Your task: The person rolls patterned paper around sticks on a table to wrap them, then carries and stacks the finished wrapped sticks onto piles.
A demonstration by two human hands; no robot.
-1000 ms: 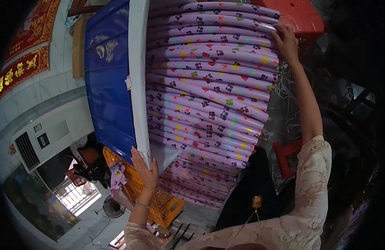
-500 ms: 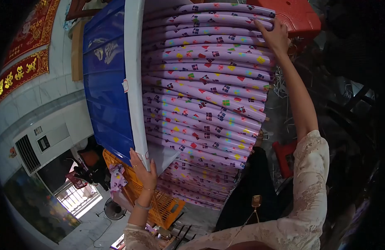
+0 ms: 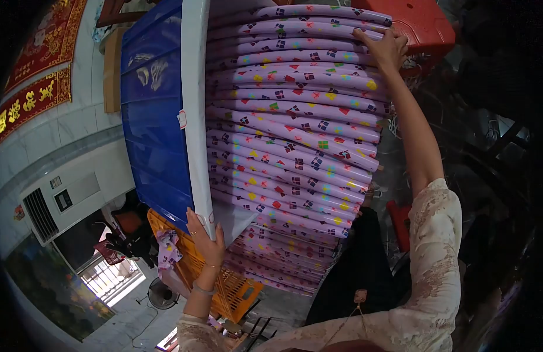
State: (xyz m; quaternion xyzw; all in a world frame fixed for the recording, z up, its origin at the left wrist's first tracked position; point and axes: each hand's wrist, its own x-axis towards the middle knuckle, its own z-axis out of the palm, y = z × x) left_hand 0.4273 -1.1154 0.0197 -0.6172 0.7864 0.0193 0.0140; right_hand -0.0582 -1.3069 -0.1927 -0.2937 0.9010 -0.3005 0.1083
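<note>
Many purple wrapping paper rolls (image 3: 301, 141), printed with small coloured gift shapes, lie stacked side by side. My right hand (image 3: 388, 51) touches the roll ends at the upper right, its thumb spread over a roll and its fingers bent at the ends. At the stack's left side runs a long white edge (image 3: 195, 105), beside a blue plastic panel (image 3: 154, 117). My left hand (image 3: 208, 243) lies against the lower end of that white edge, fingers stretched out and thumb apart. The undersides of both hands are hidden.
An orange plastic crate (image 3: 239, 290) stands below my left hand. A red plastic stool (image 3: 421, 26) is behind my right hand, and another red object (image 3: 399, 226) lies at right. A fan (image 3: 163, 292) and a white air conditioner (image 3: 78, 190) are at left.
The whole scene has shifted slightly right in the view. My right thumb has slid a little left on the rolls; my left hand keeps its place on the white edge.
</note>
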